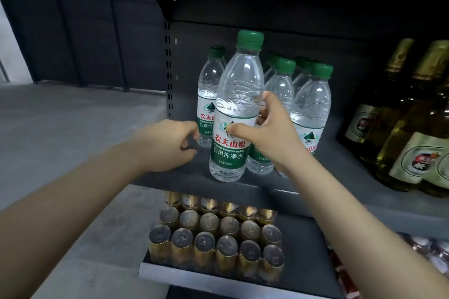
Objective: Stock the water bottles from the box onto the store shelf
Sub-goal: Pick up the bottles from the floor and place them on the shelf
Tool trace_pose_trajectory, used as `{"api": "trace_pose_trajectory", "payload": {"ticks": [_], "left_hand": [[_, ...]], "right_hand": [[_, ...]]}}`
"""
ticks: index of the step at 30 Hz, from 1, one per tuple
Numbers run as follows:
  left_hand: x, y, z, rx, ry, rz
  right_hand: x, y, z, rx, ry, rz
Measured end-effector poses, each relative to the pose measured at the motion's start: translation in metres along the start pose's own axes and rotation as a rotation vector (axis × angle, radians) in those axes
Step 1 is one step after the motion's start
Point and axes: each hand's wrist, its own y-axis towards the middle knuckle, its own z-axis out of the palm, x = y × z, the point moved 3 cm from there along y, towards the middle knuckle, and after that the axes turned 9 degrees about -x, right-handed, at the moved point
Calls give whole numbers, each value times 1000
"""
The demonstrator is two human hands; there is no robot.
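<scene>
A right hand [269, 133] grips an upright water bottle [237, 114] around its middle, base at the shelf [170, 178] front, the other bottles [313, 114] just behind the grip, while the left hand [170, 144], loosely curled and holding nothing, hovers just left.

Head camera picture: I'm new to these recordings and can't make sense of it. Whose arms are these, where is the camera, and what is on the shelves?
The camera sits on a person's head, looking forward and down, so both arms are theirs. The right hand grips the front water bottle, standing on the dark shelf. The left hand rests empty beside it. More green-capped bottles stand behind. Glass bottles stand to the right, and gold cans fill the shelf below.
</scene>
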Motion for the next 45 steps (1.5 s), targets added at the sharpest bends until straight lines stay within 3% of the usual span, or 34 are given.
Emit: {"api": "trace_pose_trajectory", "payload": {"ticks": [16,34,45], "left_hand": [[33,39,6,-63,-182,-30],[38,43,18,-1,-273,26],[25,41,21,18,-282,24]], "right_hand": [[-29,36,31,61,42,44],[-44,32,28,55,18,59],[-31,20,14,124,-182,51]]}}
